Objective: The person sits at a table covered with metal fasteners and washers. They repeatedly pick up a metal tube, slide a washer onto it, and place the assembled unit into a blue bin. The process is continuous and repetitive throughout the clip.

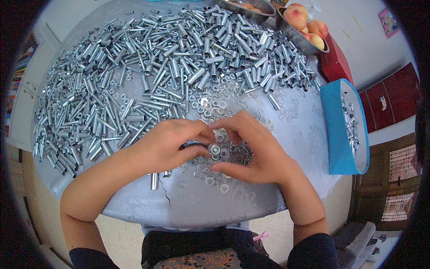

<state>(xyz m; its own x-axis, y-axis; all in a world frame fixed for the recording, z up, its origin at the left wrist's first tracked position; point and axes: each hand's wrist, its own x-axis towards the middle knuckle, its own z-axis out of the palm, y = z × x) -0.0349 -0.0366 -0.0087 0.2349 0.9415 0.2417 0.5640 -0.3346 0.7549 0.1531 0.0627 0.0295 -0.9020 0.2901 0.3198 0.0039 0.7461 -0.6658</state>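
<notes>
My left hand [172,141] is closed in a pinch over the middle of the table. Between its thumb and fingers is a dark, slim bolt-like piece [192,144], mostly hidden by the fingers. Round metal washers [215,149] show at its tip; I cannot tell whether one is on it. My right hand [255,150] curves around from the other side, its thumb and index finger wide apart. Its index fingertip comes close to my left fingertips. Flat loose washers [224,188] lie scattered beneath both hands. A metal sleeve [154,181] stands below my left wrist, beside a small bolt [167,174].
A large heap of metal sleeves and bolts [179,49] spreads over the far and left table. At the right edge stands a blue box [338,134] holding metal parts. Peaches [295,18] fill a metal bowl [295,38] at the back right, near a red box [336,62].
</notes>
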